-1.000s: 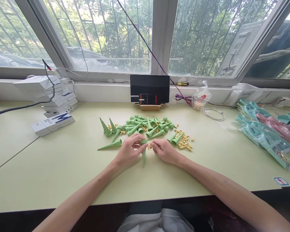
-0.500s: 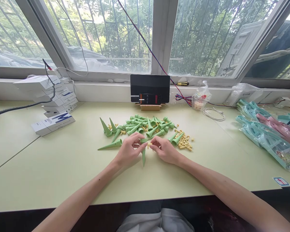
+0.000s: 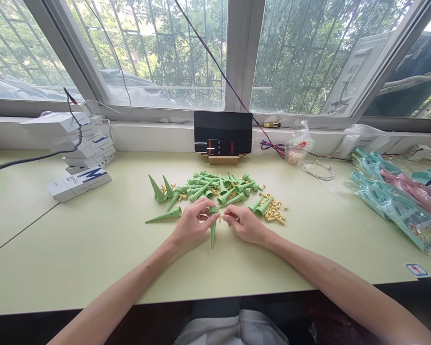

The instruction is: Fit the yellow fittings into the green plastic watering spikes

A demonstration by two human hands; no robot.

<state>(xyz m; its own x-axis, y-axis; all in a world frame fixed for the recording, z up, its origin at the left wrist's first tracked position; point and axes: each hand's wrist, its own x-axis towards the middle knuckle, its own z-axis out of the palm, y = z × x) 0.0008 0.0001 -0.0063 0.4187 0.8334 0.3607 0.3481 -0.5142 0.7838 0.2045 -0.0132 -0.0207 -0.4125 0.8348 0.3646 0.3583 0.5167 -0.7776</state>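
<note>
My left hand is closed on a green plastic plant-watering spike, its capped end up and its point down toward me. Between the thumb and fingertips of my right hand is a small yellow plastic plug, close beside the spike. I cannot tell whether plug and spike touch. Beyond my hands lies a pile of green spikes with yellow plugs among them. More yellow plugs lie in a heap right of my right hand, next to two green spikes. A single spike lies left of my left hand.
Behind the pile, a phone leans on a dark screen. White boxes are stacked at the left. A plastic bag and coiled white cable lie at the back right. Teal plastic hangers occupy the right side.
Almost nothing differs. The tip of the held spike has shifted slightly left, and the yellow plug has turned a little in my right fingers.
</note>
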